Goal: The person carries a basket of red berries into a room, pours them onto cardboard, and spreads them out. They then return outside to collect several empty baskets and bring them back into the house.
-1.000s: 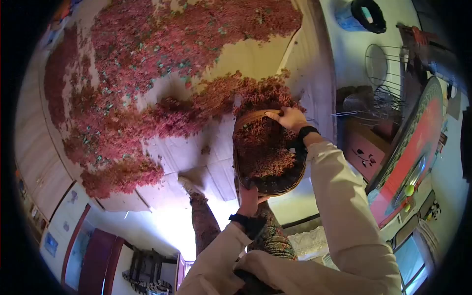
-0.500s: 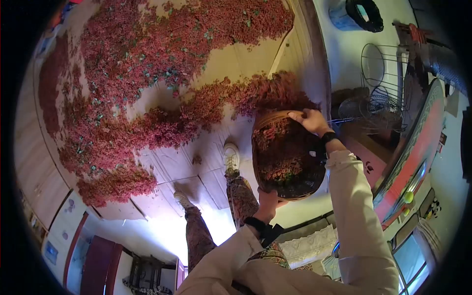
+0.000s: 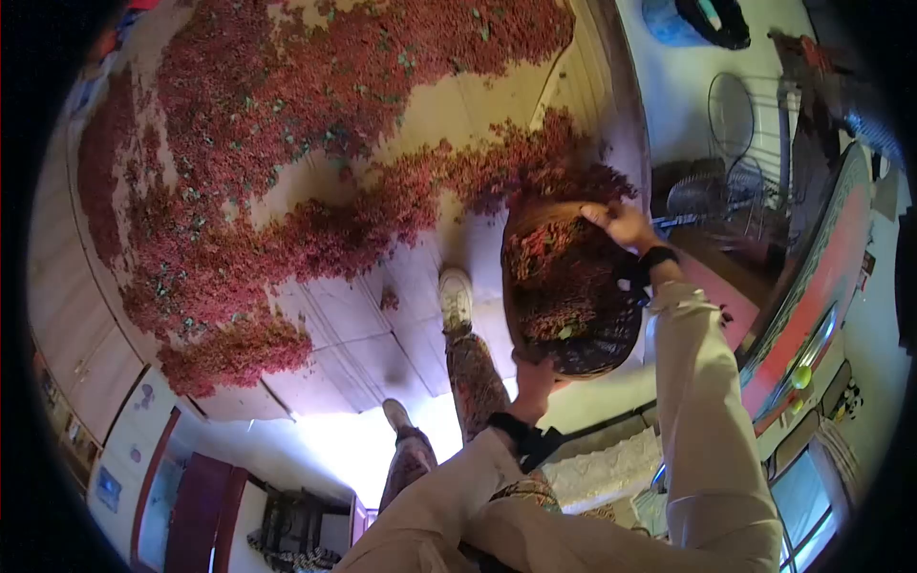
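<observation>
A dark woven basket [image 3: 626, 334] is tilted towards me, part-filled with small reddish clusters [image 3: 564, 291] that look like Sichuan peppercorns. My right hand [image 3: 623, 227] grips its far rim, thumb over the edge. Closed on the near rim is my left hand [image 3: 533, 384], its fingers partly hidden by the basket. Just beyond the basket lies a long ridge of the same red clusters [image 3: 382, 196], spread over pale sheeting on the floor.
A wide layer of red clusters [image 3: 248, 115] covers much of the floor ahead and left. Wire racks [image 3: 731, 115] and a blue bin [image 3: 676, 21] stand at right, near a large red oval panel [image 3: 807, 286]. My shoe [image 3: 456, 298] is beside the basket.
The basket and both hands have shifted slightly right in view. The other foot has moved back and to the right. Both hands keep their hold on the rim.
</observation>
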`<state>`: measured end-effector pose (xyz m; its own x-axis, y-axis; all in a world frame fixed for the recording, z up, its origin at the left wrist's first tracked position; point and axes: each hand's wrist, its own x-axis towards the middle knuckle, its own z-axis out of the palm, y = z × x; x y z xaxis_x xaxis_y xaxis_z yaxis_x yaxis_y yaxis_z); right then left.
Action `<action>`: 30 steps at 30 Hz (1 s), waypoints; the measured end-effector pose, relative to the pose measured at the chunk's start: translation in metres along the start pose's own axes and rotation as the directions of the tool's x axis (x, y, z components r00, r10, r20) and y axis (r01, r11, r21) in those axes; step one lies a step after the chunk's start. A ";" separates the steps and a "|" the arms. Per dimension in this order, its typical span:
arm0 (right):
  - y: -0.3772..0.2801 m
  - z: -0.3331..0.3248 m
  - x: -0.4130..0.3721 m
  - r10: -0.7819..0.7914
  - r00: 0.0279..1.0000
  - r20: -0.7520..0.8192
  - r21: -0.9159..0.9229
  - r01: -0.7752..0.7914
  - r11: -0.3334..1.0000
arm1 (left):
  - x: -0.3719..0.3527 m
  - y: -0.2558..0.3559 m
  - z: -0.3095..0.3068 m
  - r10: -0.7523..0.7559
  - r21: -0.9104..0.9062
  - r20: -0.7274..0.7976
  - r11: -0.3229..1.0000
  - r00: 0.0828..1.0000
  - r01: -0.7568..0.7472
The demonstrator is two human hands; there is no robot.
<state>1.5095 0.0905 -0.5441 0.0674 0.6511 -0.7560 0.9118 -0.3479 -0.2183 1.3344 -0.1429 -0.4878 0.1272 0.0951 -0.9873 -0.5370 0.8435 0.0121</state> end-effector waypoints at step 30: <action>-0.172 0.133 -0.063 -0.266 0.947 0.183 -0.173 0.297 0.939 | -0.056 -0.005 -0.185 0.039 -0.191 -0.184 0.979 0.982 -0.075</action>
<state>1.2949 0.0198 -0.5413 -0.2524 0.5856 -0.7703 0.9464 -0.0165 -0.3226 1.1758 -0.2497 -0.4619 -0.0497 0.0287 -0.9984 -0.6946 0.7173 0.0552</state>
